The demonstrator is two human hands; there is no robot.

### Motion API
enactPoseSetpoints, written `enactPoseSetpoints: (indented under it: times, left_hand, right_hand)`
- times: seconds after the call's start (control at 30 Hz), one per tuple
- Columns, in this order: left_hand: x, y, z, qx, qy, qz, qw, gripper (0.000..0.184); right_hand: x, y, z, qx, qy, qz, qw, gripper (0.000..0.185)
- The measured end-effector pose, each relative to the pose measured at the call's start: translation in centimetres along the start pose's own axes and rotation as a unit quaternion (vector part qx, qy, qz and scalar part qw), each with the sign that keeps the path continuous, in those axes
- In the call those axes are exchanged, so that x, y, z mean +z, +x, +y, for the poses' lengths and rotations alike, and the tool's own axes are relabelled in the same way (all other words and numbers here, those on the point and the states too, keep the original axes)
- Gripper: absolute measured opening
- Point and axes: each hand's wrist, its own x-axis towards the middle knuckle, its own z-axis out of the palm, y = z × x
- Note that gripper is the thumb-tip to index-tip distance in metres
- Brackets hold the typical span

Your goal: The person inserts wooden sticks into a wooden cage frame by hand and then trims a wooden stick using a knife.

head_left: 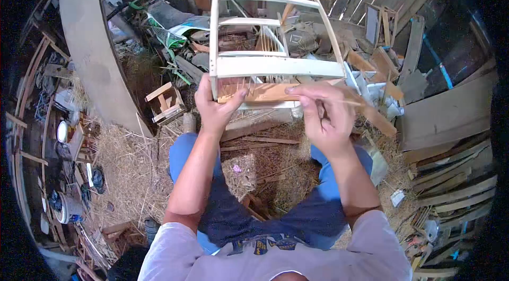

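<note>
A white-painted wooden chair frame (pixel 281 67) stands in front of me, its slatted back rising away from me. Across its near side runs a bare orange-brown board (pixel 260 92) with thin, straw-like strands sticking up along it. My left hand (pixel 214 103) grips the board's left end by the frame's corner post, thumb on top and fingers behind. At the board's right part, my right hand (pixel 328 114) is closed in a pinch, its index fingertip at the wood. A thin pale strip shows beside that hand, slightly blurred; what the fingers hold is unclear.
Straw covers the floor (pixel 127 175) around my knees. A small wooden crate (pixel 166 102) lies to the left, near a tall curved panel (pixel 87 42). Scrap boards (pixel 456 185) are stacked at the right. A white bucket (pixel 70 208) stands at the far left.
</note>
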Motion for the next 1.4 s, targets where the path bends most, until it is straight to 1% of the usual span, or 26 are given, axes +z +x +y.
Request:
enactPoseSetpoints:
  times: [0.07,0.1,0.17,0.2,0.23,0.27,0.3,0.33,0.37,0.43,0.5,0.57,0.6,0.7,0.77,0.8,0.87,0.93,0.97,1.0,1.07,1.13,1.17,1.23,1.37,1.4]
  left_hand:
    - [0.2,0.3,1.7,-0.045,-0.089,0.028,0.995,0.044]
    - [0.1,0.2,1.5,-0.046,-0.089,0.027,0.995,0.044]
    - [-0.7,0.3,0.7,0.007,-0.053,0.015,0.998,0.05]
    - [-0.8,0.3,0.3,0.019,-0.037,0.02,0.999,0.059]
    - [-0.8,0.2,0.1,0.02,-0.036,0.02,0.999,0.059]
    - [-1.0,0.2,0.1,0.03,-0.04,0.017,0.999,0.063]
    - [-1.3,0.4,0.0,0.043,-0.041,0.014,0.998,0.067]
    - [-1.4,0.9,0.4,0.065,-0.071,0.011,0.995,0.073]
    - [-1.6,1.0,0.1,0.096,-0.064,0.007,0.993,0.073]
    - [-2.0,1.5,-1.0,0.158,-0.045,-0.019,0.986,0.073]
    - [-2.0,1.4,-1.5,0.153,-0.061,-0.054,0.985,0.072]
    - [-2.2,1.6,-1.9,0.2,-0.066,-0.079,0.974,0.068]
    - [-2.4,1.9,-1.6,0.194,-0.071,-0.093,0.974,0.065]
    - [-2.9,1.7,-1.4,0.19,-0.076,-0.094,0.974,0.065]
    - [-3.5,1.7,-1.1,0.183,-0.059,-0.114,0.975,0.068]
    - [-3.6,1.7,-0.8,0.18,-0.052,-0.112,0.976,0.068]
    - [-3.4,1.4,-0.8,0.176,-0.045,-0.109,0.977,0.068]
    - [-2.8,0.8,-1.3,0.15,-0.125,-0.03,0.98,0.068]
    - [-3.0,0.7,-1.5,0.15,-0.125,-0.03,0.98,0.068]
    - [-3.3,0.7,-1.3,0.106,-0.113,-0.043,0.987,0.067]
    - [-3.5,0.8,-1.1,0.062,-0.101,-0.054,0.991,0.067]
    - [-3.5,1.5,0.0,0.151,-0.07,-0.049,0.985,0.068]
    - [-3.4,1.5,0.0,0.152,-0.069,-0.047,0.985,0.068]
    - [-3.5,1.3,-0.1,0.109,-0.088,-0.028,0.99,0.069]
    - [-3.6,1.4,0.4,0.088,-0.074,-0.025,0.993,0.07]
    - [-3.6,1.5,0.7,0.103,-0.074,-0.019,0.992,0.07]
  right_hand:
    - [-0.2,0.3,0.4,-0.072,0.014,0.004,0.997,0.022]
    - [-0.5,0.4,0.4,-0.071,0.014,0.003,0.997,0.022]
    - [-1.0,0.4,0.3,-0.055,0.003,0.006,0.998,0.022]
    - [-1.1,0.2,0.4,-0.055,0.004,0.006,0.998,0.022]
    - [-1.2,0.0,0.6,-0.037,0.026,0.01,0.999,0.022]
    - [-1.2,-0.2,0.7,-0.019,0.05,0.015,0.998,0.022]
    - [-1.3,-0.2,0.7,-0.022,0.055,0.017,0.998,0.022]
    - [-1.5,0.0,0.5,-0.028,0.046,0.006,0.999,0.021]
    - [-1.4,-0.1,0.4,-0.034,0.038,-0.005,0.999,0.021]
    - [-0.9,-0.4,0.4,-0.021,0.068,0.013,0.997,0.021]
    - [-1.3,-0.1,-0.1,-0.05,0.044,-0.019,0.998,0.02]
    - [-1.7,0.4,-0.8,-0.051,0.021,-0.032,0.998,0.02]
    - [-1.7,0.6,-1.1,-0.066,0.018,-0.043,0.997,0.021]
    - [-1.3,0.4,-1.1,-0.087,0.029,-0.061,0.994,0.025]
    - [-0.9,0.5,-1.4,-0.115,0.031,-0.082,0.989,0.029]
    - [-0.7,0.5,-1.5,-0.103,0.054,-0.084,0.99,0.03]
    - [-0.2,0.2,-1.3,-0.101,0.057,-0.069,0.991,0.031]
    - [0.1,0.0,-1.0,-0.1,0.06,-0.054,0.992,0.032]
    - [0.2,-0.1,-0.9,-0.104,0.054,-0.052,0.992,0.033]
    - [0.2,-0.1,-0.9,-0.109,0.049,-0.05,0.992,0.033]
    - [0.3,0.1,-1.1,-0.106,0.05,-0.057,0.992,0.034]
    - [0.5,0.3,-1.2,-0.104,0.052,-0.064,0.991,0.034]
    - [0.7,0.3,-1.1,-0.106,0.057,-0.063,0.991,0.034]
    - [1.0,0.4,-1.0,-0.108,0.063,-0.062,0.99,0.035]
    - [1.5,0.4,-0.8,-0.112,0.058,-0.062,0.99,0.035]
    - [1.6,0.4,-0.8,-0.112,0.056,-0.062,0.99,0.035]
